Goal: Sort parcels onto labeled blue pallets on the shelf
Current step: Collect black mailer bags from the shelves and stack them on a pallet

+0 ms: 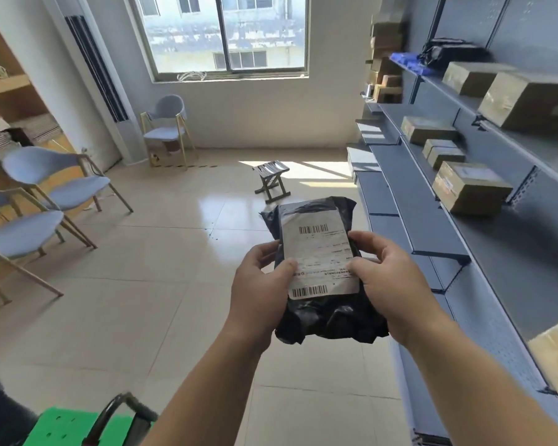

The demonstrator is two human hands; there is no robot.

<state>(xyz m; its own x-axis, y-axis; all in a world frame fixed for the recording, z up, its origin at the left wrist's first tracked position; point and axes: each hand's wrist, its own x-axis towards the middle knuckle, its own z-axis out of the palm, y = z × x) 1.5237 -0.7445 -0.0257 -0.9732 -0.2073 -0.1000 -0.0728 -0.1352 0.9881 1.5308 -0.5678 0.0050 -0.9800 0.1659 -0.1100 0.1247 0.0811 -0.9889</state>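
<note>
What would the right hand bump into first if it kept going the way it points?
The right hand grips the black plastic mailer bag with a white label; pushed on, it would likely meet the left hand across it.

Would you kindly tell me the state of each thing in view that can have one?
Black poly-bag parcel: held in the air, label facing up.
Left hand: grips the parcel's left edge, thumb on the label.
Right hand: grips the parcel's right edge, thumb on the label.
Nearest cardboard box: closed, resting on the grey shelf.
Folding stool: unfolded, upright.
</note>
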